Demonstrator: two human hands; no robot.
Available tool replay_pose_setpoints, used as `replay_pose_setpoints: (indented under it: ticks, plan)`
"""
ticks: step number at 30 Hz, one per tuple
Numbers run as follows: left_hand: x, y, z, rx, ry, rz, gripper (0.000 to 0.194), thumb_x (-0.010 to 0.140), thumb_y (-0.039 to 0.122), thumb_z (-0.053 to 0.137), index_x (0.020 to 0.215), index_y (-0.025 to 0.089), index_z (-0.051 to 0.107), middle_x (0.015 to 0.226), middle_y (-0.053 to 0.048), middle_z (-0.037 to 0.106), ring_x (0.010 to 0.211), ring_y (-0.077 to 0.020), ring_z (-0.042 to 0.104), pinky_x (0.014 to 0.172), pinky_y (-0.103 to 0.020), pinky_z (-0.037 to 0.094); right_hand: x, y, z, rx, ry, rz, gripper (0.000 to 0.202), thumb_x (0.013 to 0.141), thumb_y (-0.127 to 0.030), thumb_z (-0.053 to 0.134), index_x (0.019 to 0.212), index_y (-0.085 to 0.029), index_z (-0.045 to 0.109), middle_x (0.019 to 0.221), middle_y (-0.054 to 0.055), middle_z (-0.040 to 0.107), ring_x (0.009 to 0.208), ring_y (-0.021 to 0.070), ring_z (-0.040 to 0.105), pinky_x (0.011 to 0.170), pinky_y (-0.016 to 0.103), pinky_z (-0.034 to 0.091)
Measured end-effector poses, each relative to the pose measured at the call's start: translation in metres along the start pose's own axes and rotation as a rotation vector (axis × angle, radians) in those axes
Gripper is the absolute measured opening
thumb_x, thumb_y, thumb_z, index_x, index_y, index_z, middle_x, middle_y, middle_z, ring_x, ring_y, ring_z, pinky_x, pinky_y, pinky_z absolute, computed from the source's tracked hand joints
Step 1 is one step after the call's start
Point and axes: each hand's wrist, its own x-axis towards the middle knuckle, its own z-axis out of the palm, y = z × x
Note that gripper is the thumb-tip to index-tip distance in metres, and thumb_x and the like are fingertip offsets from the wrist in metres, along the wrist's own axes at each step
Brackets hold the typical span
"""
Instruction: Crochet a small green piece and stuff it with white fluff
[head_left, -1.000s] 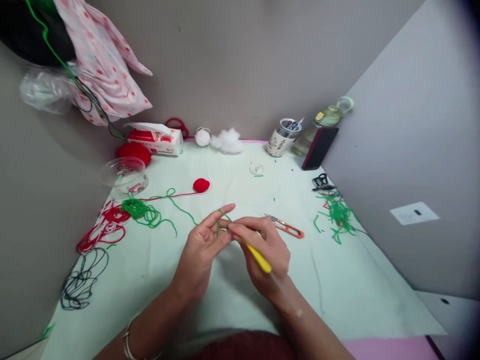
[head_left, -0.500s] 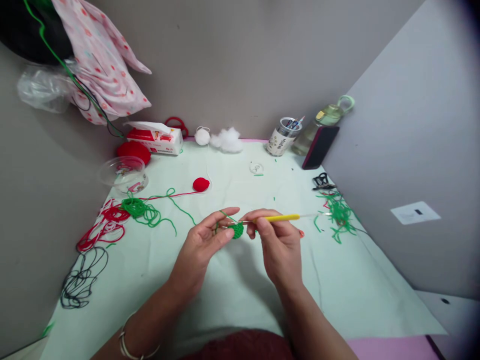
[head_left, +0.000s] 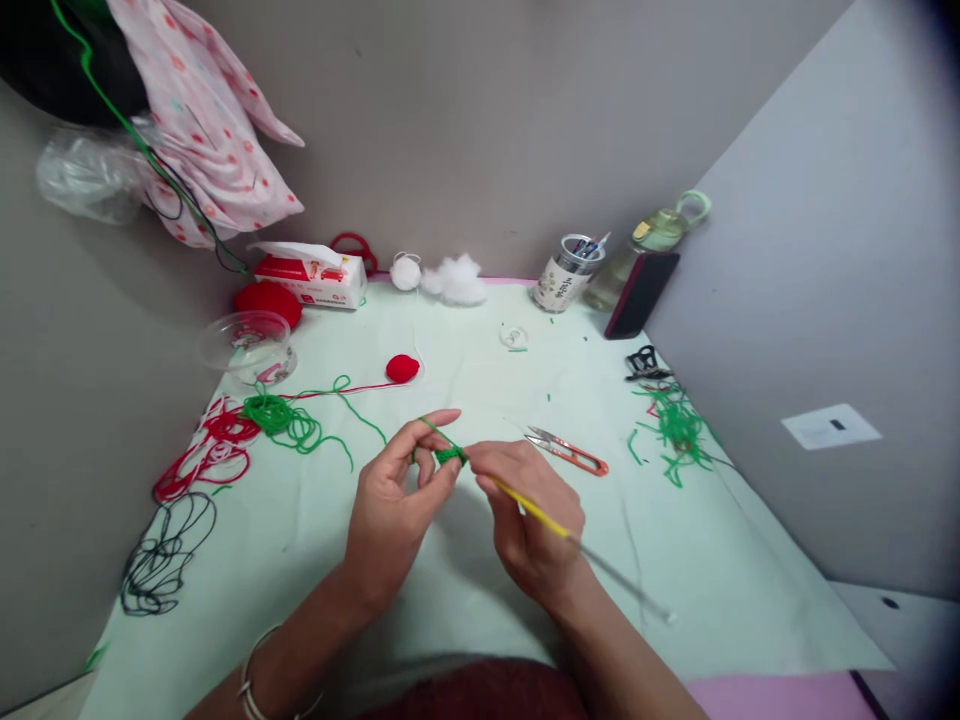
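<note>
Two things are pinched above the surface [head_left: 720, 560]: a yellow-handled hook [head_left: 534, 508] between the fingers of the right hand [head_left: 553, 490], and a green crochet piece [head_left: 450, 456] between those of the left hand [head_left: 391, 508]. Just beyond, orange snips [head_left: 576, 456] are laid; farther, a red ball [head_left: 403, 369] is placed, then, near the far edge, white fluff [head_left: 456, 281].

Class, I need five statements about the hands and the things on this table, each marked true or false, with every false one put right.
1. The right hand holds a yellow-handled hook. True.
2. The left hand holds the red ball. False: it holds a green crocheted piece; the ball lies on the table.
3. Orange snips lie near the right hand. True.
4. The phone lies flat. False: it is propped up at a tilt.
5. White fluff lies beside the white ball. True.
</note>
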Motion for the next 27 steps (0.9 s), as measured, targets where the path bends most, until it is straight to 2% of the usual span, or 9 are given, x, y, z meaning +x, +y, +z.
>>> replay_pose_setpoints:
  ticks: [4,7,10,13,17,20,22,24,27]
  plan:
    - [0.001,0.004,0.003,-0.315,-0.153,-0.221,0.049,0.082,0.028,0.084,0.13,0.026,0.072,0.084,0.002,0.061,0.08,-0.0119,0.054,0.08,-0.024,0.044,-0.003,0.001,0.004,-0.12,0.046,-0.065,0.033,0.096,-0.007,0.061,0.122,-0.024,0.072,0.105,0.011,0.076,0.09,0.021,0.071,0.072,0.033,0.06]
    - [0.005,0.008,0.0,-0.496,-0.221,-0.383,0.046,0.082,0.027,0.084,0.126,0.019,0.075,0.076,0.003,0.058,0.066,-0.0074,0.047,0.077,-0.023,0.045,0.002,0.0,-0.001,0.151,0.141,0.156,0.028,0.099,-0.009,0.057,0.114,-0.026,0.075,0.096,0.006,0.076,0.08,0.0179,0.068,0.068,0.032,0.057]
    - [0.008,0.01,-0.002,-0.495,-0.196,-0.336,0.043,0.082,0.024,0.083,0.124,0.02,0.076,0.075,0.004,0.058,0.063,-0.006,0.045,0.077,-0.023,0.044,0.009,0.0,-0.006,0.458,0.177,0.402,0.024,0.103,-0.016,0.055,0.101,-0.026,0.077,0.086,0.003,0.073,0.071,0.0156,0.064,0.063,0.031,0.053]
    - [0.005,0.008,-0.002,-0.372,-0.207,-0.246,0.042,0.082,0.026,0.084,0.123,0.025,0.077,0.087,0.001,0.066,0.081,-0.011,0.057,0.083,-0.025,0.044,0.012,0.0,-0.005,0.522,0.087,0.461,0.019,0.102,-0.022,0.059,0.098,-0.025,0.078,0.089,0.004,0.075,0.077,0.0168,0.066,0.066,0.031,0.054]
    - [0.001,0.004,0.002,-0.284,-0.15,-0.162,0.043,0.084,0.028,0.083,0.126,0.029,0.075,0.089,0.001,0.068,0.092,-0.0142,0.06,0.092,-0.027,0.044,0.009,-0.001,0.0,0.343,0.058,0.376,0.021,0.1,-0.016,0.061,0.104,-0.026,0.079,0.089,0.005,0.076,0.079,0.0182,0.069,0.069,0.033,0.057]
    - [0.003,0.004,0.003,-0.392,-0.154,-0.248,0.044,0.083,0.026,0.083,0.126,0.026,0.075,0.084,0.002,0.067,0.083,-0.0118,0.059,0.089,-0.026,0.045,0.004,-0.003,0.003,0.126,0.054,0.182,0.032,0.095,-0.008,0.064,0.113,-0.029,0.079,0.101,0.007,0.077,0.087,0.0197,0.07,0.072,0.034,0.058]
    - [0.006,0.005,0.002,-0.5,-0.196,-0.37,0.04,0.083,0.025,0.082,0.123,0.02,0.077,0.065,0.006,0.056,0.06,-0.0068,0.047,0.084,-0.025,0.047,0.003,-0.002,0.002,0.088,0.075,0.137,0.035,0.094,-0.005,0.064,0.116,-0.03,0.078,0.104,0.008,0.077,0.088,0.02,0.07,0.073,0.034,0.058]
    - [0.009,0.006,0.0,-0.575,-0.211,-0.432,0.035,0.084,0.025,0.081,0.117,0.016,0.08,0.056,0.011,0.039,0.048,-0.0036,0.026,0.082,-0.025,0.049,0.004,0.0,-0.001,0.207,0.138,0.238,0.03,0.097,-0.008,0.061,0.111,-0.028,0.079,0.096,0.006,0.077,0.083,0.0191,0.069,0.07,0.034,0.056]
    - [0.011,0.006,-0.002,-0.551,-0.176,-0.355,0.031,0.083,0.022,0.081,0.114,0.019,0.081,0.068,0.009,0.051,0.049,-0.0021,0.022,0.082,-0.025,0.048,0.01,0.003,-0.005,0.519,0.172,0.471,0.023,0.102,-0.018,0.058,0.101,-0.027,0.079,0.087,0.003,0.074,0.069,0.0155,0.063,0.063,0.031,0.053]
